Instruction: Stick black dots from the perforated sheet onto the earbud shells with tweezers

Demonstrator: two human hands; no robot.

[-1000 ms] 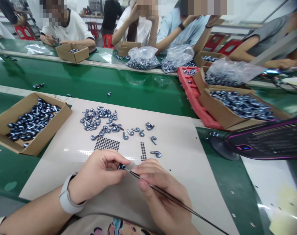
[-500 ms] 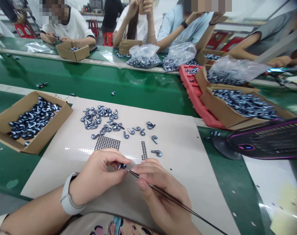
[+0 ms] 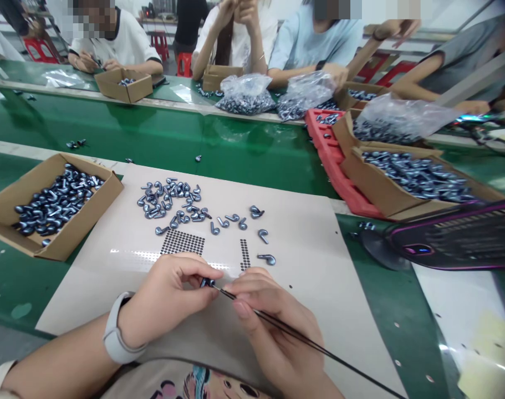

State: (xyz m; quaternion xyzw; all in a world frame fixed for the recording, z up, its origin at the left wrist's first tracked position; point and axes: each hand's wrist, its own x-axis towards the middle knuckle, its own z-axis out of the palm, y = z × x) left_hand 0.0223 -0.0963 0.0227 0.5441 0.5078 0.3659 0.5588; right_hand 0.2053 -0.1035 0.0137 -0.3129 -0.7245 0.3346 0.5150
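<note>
Left hand pinched closed on a dark earbud shell, held over the near part of a beige mat. Right hand grips a long thin black pick, tip at the shell. White watch band on left wrist. Loose earbud shells lie farther along the mat, beyond two patches of small black dots. Cardboard tray of shells at left, another at right.

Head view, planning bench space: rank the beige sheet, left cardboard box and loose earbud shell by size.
1. Beige sheet
2. Brown cardboard box
3. Grey metallic earbud shell
Camera nearness favours the sheet.
</note>
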